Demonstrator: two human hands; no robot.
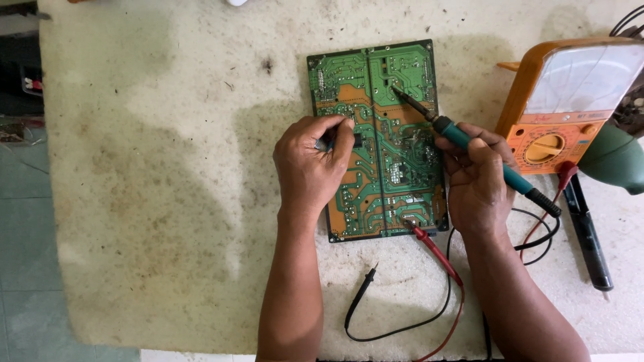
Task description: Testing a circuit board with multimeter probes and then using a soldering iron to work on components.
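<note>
A: How does the circuit board (376, 141) lie?

B: Flat on the stained worktop (168, 201), solder side up, its long axis running near to far, a little right of the table's middle.

A: And the left hand (310, 164)?

B: It rests on the board's left half, knuckles up, forearm coming straight in from the near edge. Fingers and thumb are pinched shut on a small dark part; what it is, I cannot tell.

A: The right hand (477, 177)?

B: Closed around a teal soldering iron (469, 144). The iron's axis slants: tip far-left over the board's far half, cord end near-right. A red probe (429, 243) touches the board's near edge, a black probe (365, 285) lies loose, and an orange multimeter (570, 100) sits far right.
</note>
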